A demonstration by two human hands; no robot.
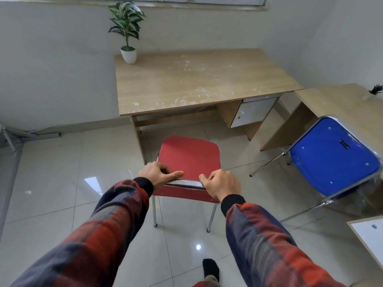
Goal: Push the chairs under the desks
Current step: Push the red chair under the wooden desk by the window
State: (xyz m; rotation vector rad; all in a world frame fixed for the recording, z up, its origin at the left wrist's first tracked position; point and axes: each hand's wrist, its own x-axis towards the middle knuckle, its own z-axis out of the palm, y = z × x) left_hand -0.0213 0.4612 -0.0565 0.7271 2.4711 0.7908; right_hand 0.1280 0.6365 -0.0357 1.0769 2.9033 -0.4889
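Note:
A red chair [189, 157] with chrome legs stands on the tiled floor just in front of a wooden desk [196, 81], its seat facing the desk's knee space. My left hand [158, 175] grips the left end of the chair's backrest top, thumb laid along the edge. My right hand [222, 184] grips the right end of the same backrest. A blue chair [331, 154] stands at the right, in front of a second wooden desk [339, 102] and turned at an angle to it.
A potted plant [128, 53] sits on the first desk's far left corner. A white drawer unit [252, 111] hangs under its right side. Another desk corner [369, 235] juts in at lower right. My foot in a black sock [210, 268] is on the floor behind the red chair.

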